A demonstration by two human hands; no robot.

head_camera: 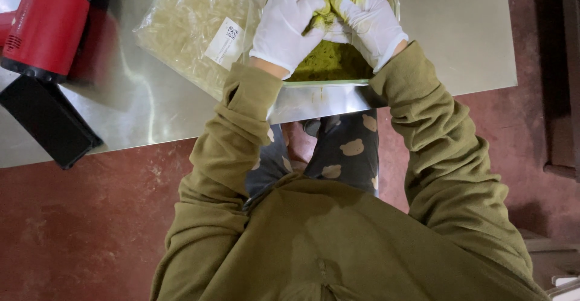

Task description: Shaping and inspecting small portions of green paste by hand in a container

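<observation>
Both my hands wear white gloves and meet over a clear glass dish [329, 85] filled with yellow-green powder [332, 62]. My left hand [285, 23] and my right hand [370, 24] are closed together on a small lump of the green stuff [328, 18] above the dish; the glove fingertips are stained green. What exactly sits between the fingers is partly hidden. The dish rests near the front edge of a steel table [459, 29].
A clear plastic bag [193, 26] of pale small pieces with a white label lies left of the dish. A red and black tool [51, 26] and a black flat box [45, 120] sit at the table's left. Red floor lies below.
</observation>
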